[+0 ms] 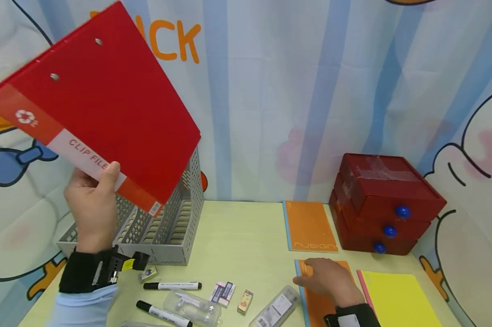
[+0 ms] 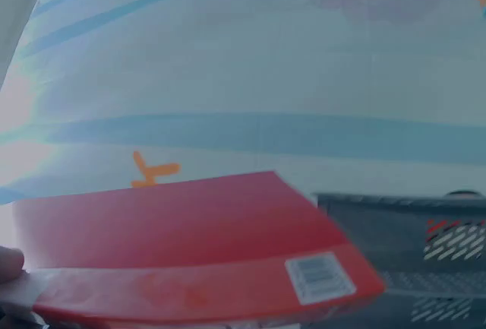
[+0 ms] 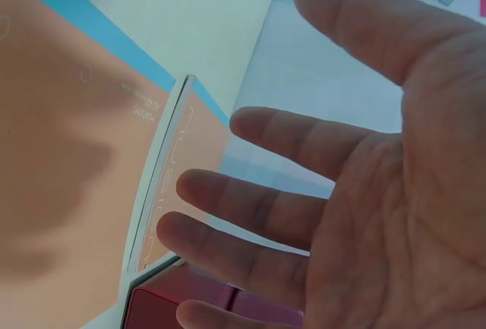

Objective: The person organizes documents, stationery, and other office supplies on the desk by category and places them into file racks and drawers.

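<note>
My left hand (image 1: 94, 204) grips a red clip file (image 1: 119, 100) by its spine edge, thumb on the label side. The file is held up and tilted over the grey basket (image 1: 190, 190); in the left wrist view its barcode corner (image 2: 320, 277) overlaps the basket wall. My right hand (image 1: 327, 279) hovers close over the nearer orange notebook (image 1: 315, 306), which it partly hides. In the right wrist view the fingers (image 3: 258, 207) are spread and hold nothing. A second orange notebook (image 1: 311, 227) lies farther back.
A red drawer box (image 1: 397, 190) with blue knobs stands at the back right, near a yellow notebook (image 1: 399, 297). Across the front lie two markers (image 1: 172, 285), a clear case (image 1: 192, 309), small boxes (image 1: 245, 301) and a grey-lidded plastic case (image 1: 276, 306). A printed curtain (image 1: 262, 100) hangs behind.
</note>
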A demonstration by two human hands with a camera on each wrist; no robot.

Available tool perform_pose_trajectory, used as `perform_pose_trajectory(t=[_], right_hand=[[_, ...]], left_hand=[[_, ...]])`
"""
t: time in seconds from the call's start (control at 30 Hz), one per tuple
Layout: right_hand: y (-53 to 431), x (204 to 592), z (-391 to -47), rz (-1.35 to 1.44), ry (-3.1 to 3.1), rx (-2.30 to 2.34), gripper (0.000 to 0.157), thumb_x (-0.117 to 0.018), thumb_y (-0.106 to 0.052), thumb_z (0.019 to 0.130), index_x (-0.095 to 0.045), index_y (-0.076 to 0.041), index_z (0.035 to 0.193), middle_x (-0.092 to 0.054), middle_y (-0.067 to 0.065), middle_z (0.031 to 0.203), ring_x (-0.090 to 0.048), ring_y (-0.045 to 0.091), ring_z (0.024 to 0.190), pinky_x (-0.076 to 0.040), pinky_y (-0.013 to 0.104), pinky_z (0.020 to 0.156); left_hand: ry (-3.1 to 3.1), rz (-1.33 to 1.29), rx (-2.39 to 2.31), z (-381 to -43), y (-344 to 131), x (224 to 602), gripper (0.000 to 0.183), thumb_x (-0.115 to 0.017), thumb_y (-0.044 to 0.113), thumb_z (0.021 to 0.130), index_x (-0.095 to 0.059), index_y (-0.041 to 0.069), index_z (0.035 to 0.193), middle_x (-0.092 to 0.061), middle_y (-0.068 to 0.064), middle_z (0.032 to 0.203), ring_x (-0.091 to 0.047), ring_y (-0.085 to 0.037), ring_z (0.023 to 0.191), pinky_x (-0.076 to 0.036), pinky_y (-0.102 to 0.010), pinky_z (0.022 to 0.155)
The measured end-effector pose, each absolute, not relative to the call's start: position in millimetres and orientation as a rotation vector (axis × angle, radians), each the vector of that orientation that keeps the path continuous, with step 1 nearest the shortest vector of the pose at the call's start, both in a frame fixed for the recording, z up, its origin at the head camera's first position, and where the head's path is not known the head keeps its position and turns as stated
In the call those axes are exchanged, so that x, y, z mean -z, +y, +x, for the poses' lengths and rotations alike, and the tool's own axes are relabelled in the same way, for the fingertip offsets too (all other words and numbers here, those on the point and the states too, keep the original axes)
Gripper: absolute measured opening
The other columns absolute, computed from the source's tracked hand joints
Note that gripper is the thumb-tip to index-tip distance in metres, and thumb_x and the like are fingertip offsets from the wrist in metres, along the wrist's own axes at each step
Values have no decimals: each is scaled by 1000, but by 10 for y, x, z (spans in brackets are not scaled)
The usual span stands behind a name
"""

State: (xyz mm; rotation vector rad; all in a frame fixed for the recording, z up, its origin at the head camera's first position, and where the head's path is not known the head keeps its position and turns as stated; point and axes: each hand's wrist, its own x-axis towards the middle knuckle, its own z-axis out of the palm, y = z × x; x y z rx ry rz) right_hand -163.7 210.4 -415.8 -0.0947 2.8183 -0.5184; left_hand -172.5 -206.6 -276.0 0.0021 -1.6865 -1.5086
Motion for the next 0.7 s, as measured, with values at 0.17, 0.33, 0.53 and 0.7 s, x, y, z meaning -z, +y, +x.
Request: perform_pose_trajectory(t=[0.17, 0.33, 0.53, 0.7], right_hand=[[2114, 4168, -1633, -96, 2833, 533, 65, -74, -46, 85, -61, -1, 130, -62, 18, 127, -54, 43, 119, -43, 60, 96], [2102, 4168, -1649, -82, 2818, 518, 66, -74, -47, 85, -61, -1, 131, -62, 19, 126, -54, 44, 120, -42, 61, 97], [2076, 4208, -1679, -43, 2800, 468, 68, -74, -49, 85, -61, -1, 131, -62, 20, 127, -54, 43, 119, -42, 62, 97], [2066, 4229, -1693, -17, 2775, 451, 70, -74, -51, 84, -60, -1, 131, -62, 19, 127, -55, 42, 118, -42, 62, 97]], left_hand=[[-1514, -27, 1464, -1716, -2213, 2662, 44, -68, 22, 94, -57, 14, 136, -62, -2, 134, -61, -21, 119, -46, -39, 101], [-1486, 33, 1426, -1768, -2307, 2716, 43, -67, 21, 94, -58, 14, 136, -63, -2, 133, -61, -20, 119, -47, -36, 100], [-1568, 244, 1388, -1888, -2431, 2949, 43, -65, 26, 96, -58, 17, 137, -63, 2, 133, -62, -18, 116, -48, -34, 98], [-1710, 397, 1345, -1987, -2528, 3195, 45, -62, 36, 97, -57, 18, 138, -62, 5, 134, -62, -16, 112, -49, -37, 97]])
